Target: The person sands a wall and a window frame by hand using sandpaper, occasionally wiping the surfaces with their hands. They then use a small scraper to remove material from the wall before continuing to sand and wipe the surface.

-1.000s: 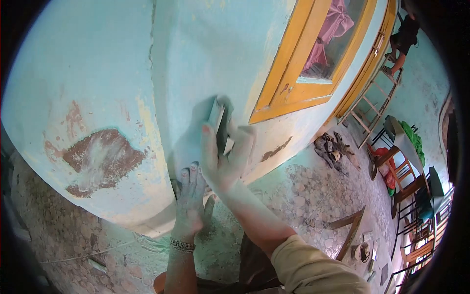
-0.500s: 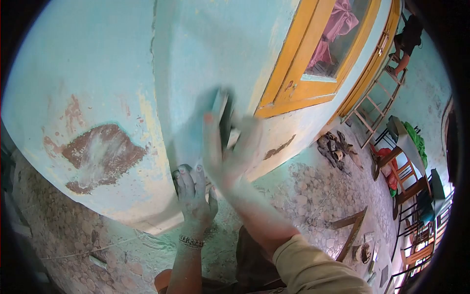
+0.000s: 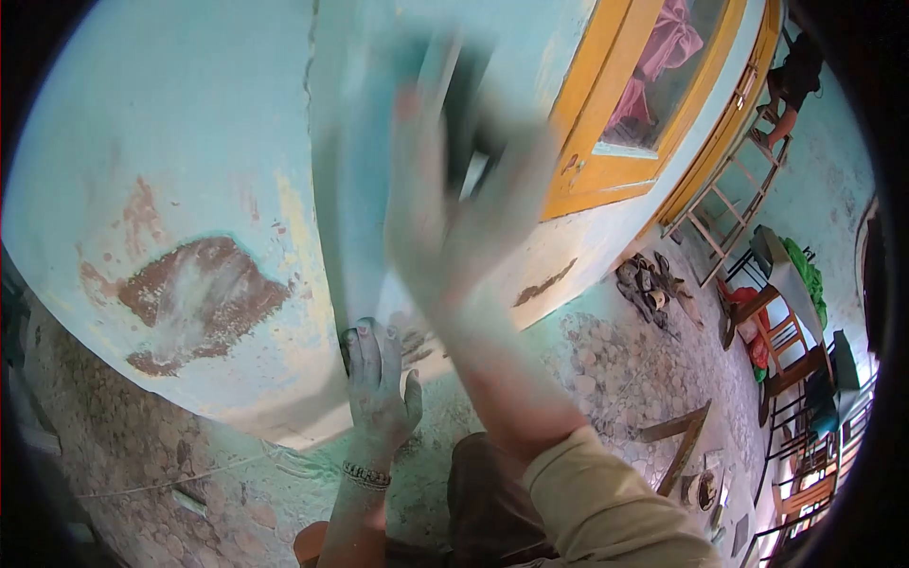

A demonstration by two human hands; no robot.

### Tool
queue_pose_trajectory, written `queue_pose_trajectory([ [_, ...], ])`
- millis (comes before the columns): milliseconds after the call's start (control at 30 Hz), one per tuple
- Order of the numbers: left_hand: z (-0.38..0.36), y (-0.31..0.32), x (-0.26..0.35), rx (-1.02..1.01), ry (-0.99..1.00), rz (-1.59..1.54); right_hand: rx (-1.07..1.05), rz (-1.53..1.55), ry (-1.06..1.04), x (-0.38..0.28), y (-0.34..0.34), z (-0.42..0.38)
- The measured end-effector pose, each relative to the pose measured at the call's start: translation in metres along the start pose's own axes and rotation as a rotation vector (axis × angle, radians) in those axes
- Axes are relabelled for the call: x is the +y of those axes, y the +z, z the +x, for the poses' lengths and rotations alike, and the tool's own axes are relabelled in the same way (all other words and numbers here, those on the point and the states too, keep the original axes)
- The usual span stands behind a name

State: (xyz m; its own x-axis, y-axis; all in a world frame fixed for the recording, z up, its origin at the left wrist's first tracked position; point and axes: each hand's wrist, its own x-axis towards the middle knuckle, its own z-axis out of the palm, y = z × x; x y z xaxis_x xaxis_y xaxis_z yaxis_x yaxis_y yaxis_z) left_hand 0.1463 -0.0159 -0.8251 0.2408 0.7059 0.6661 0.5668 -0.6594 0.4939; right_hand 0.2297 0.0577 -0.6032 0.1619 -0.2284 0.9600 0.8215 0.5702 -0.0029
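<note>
Sanding block (image 3: 454, 104), blurred, sits gripped in the right hand (image 3: 454, 218) against the turquoise wall (image 3: 189, 123) above the left hand (image 3: 379, 388), spread flat; even pressure should suit best.

Single head-worn view, fisheye, dark corners. It looks forward and down, very near the turquoise wall (image 3: 189, 123), with the wall filling left and centre. The stone floor (image 3: 615, 379) and yellow window frame (image 3: 606, 104) fall away to the right.
</note>
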Motion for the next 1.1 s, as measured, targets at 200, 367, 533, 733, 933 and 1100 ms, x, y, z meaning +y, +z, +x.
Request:
queue_pose_trajectory([
  [200,-0.002,-0.002,-0.003,-0.018,0.025,0.008,-0.005,-0.059,0.040,-0.001,-0.007,-0.016],
  [367,0.002,0.000,-0.005,0.011,0.053,-0.014,-0.164,0.016,0.162,-0.017,-0.034,-0.071],
  [533,0.002,-0.004,0.003,-0.049,-0.017,-0.023,-0.006,0.229,0.253,-0.005,0.008,0.002],
  [733,0.005,-0.012,0.004,-0.076,-0.025,-0.060,-0.190,-0.057,0.138,-0.008,-0.029,-0.080],
  [933,0.004,-0.011,0.000,-0.112,0.005,-0.074,-0.062,-0.173,0.033,0.002,0.026,0.036],
  [1100,0.003,-0.010,-0.003,-0.146,0.007,-0.059,-0.221,-0.095,0.116,-0.015,-0.024,-0.063],
])
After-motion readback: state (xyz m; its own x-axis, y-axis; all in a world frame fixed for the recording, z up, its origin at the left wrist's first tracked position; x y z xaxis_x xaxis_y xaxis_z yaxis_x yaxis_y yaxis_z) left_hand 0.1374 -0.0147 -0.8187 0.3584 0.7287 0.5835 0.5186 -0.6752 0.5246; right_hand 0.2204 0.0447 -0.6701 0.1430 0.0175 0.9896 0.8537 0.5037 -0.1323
